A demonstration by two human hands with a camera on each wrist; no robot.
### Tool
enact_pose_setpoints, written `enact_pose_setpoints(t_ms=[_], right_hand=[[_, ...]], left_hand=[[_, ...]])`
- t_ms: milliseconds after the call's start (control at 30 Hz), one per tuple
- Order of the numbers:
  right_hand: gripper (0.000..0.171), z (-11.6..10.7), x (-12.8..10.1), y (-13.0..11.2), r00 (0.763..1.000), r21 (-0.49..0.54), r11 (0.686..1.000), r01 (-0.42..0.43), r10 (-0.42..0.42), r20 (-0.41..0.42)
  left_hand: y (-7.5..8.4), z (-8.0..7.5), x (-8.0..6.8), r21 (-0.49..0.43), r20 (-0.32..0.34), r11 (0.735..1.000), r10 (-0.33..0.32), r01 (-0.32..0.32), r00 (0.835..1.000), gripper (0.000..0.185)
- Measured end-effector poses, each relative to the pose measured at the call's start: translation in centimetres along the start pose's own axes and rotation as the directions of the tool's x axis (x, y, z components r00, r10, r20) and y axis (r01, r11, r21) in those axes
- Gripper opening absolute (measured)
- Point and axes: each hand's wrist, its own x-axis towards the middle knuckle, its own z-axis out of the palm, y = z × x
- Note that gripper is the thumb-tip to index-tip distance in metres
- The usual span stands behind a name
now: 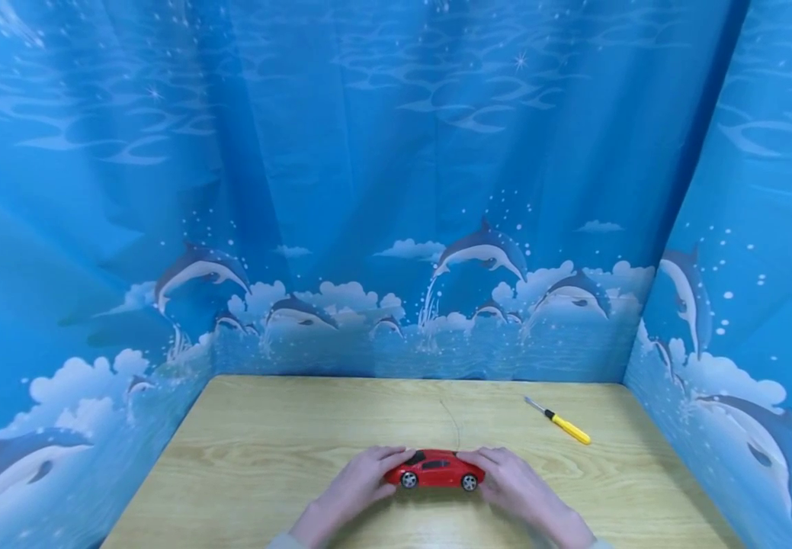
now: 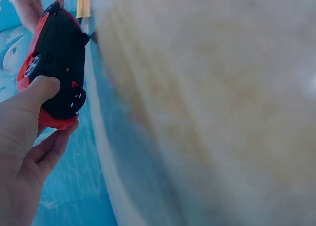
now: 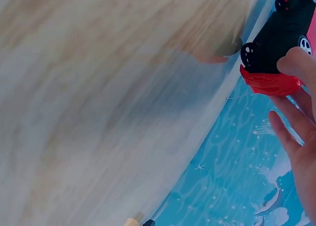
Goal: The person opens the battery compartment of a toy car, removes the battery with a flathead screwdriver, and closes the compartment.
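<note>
A red toy car point(image 1: 437, 469) with a black underside point(image 2: 59, 63) is held between both hands, low over the wooden table point(image 1: 265, 457) near its front edge. My left hand point(image 1: 385, 463) grips one end, with the thumb point(image 2: 42, 88) on the underside and fingers behind the body. My right hand point(image 1: 485, 461) grips the other end point(image 3: 276, 48) the same way, thumb point(image 3: 294, 63) on the underside. A thin wire aerial point(image 1: 452, 423) rises from the car.
A screwdriver point(image 1: 563, 425) with a yellow handle lies on the table at the back right, a little way from the hands. Blue dolphin-print curtains point(image 1: 396, 191) close off the back and both sides of the table.
</note>
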Motion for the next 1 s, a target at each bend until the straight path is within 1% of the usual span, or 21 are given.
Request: enact_pose_setpoints(t_ms=[100,167,233,300,367,433,467,567,633,667,733,800,833,900,933,1000], right_hand=[[0.062,0.0,0.1,0.0,0.999,0.016,1.0,0.021,-0.02,-0.043],[0.063,-0.2,0.1,0.0,0.994,0.016,0.999,0.047,-0.045,-0.101],[0.065,-0.5,0.2,-0.1,0.983,0.023,0.997,0.07,-0.065,-0.172],[0.068,-1.1,0.5,-0.1,0.966,0.041,0.995,0.091,-0.078,-0.246],[0.07,-1.8,0.9,-0.2,0.952,0.07,0.993,0.097,-0.072,-0.298],[0.069,-2.6,1.4,-0.3,0.942,0.1,0.99,0.096,-0.058,-0.33],[0.068,-3.0,1.7,-0.3,0.938,0.114,0.989,0.093,-0.049,-0.343],[0.062,-4.1,2.4,-0.5,0.924,0.154,0.985,0.083,-0.018,-0.383],[0.058,-4.6,2.8,-0.5,0.91,0.2,0.977,0.076,0.014,-0.413],[0.055,-4.8,3.0,-0.5,0.905,0.231,0.971,0.069,0.036,-0.424],[0.049,-5.2,3.3,-0.5,0.9,0.321,0.946,0.053,0.094,-0.426],[0.043,-5.5,3.5,-0.6,0.902,0.422,0.907,0.008,0.176,-0.395],[0.041,-5.6,3.7,-0.6,0.903,0.474,0.88,-0.021,0.221,-0.37],[0.037,-5.9,3.9,-0.7,0.899,0.568,0.816,-0.105,0.322,-0.296],[0.036,-6.0,4.0,-0.8,0.893,0.602,0.784,-0.152,0.37,-0.257],[0.036,-6.2,4.2,-0.9,0.87,0.657,0.713,-0.245,0.461,-0.176]], left_hand=[[-0.2,-0.5,0.2,-0.007,-0.051,1.0,0.014,-0.014,0.999,0.063],[-0.4,-0.8,0.3,-0.021,-0.087,0.999,0.033,-0.035,0.996,0.063],[-0.5,-1.2,0.4,-0.057,-0.147,0.996,0.055,-0.063,0.988,0.063],[-0.6,-1.7,0.6,-0.09,-0.235,0.992,0.07,-0.093,0.969,0.061],[-0.6,-2.4,1.0,-0.117,-0.32,0.987,0.07,-0.113,0.945,0.059],[-0.6,-3.3,1.4,-0.138,-0.385,0.984,0.053,-0.115,0.921,0.055],[-0.6,-3.8,1.6,-0.149,-0.406,0.983,0.04,-0.109,0.913,0.054],[-0.4,-5.2,2.3,-0.202,-0.437,0.976,-0.011,-0.085,0.9,0.048],[-0.2,-6.0,2.6,-0.265,-0.449,0.961,-0.051,-0.078,0.892,0.044],[-0.1,-6.3,2.7,-0.307,-0.448,0.949,-0.083,-0.066,0.89,0.042],[0.2,-6.8,3.0,-0.389,-0.445,0.92,-0.148,-0.042,0.883,0.037],[0.5,-7.2,3.1,-0.471,-0.432,0.882,-0.227,-0.004,0.873,0.034],[0.6,-7.3,3.1,-0.508,-0.419,0.861,-0.267,0.02,0.868,0.033],[0.8,-7.4,3.2,-0.572,-0.382,0.818,-0.334,0.063,0.862,0.034],[0.8,-7.3,3.2,-0.603,-0.362,0.794,-0.36,0.079,0.86,0.035],[0.9,-7.2,3.2,-0.667,-0.313,0.739,-0.393,0.094,0.865,0.037]])
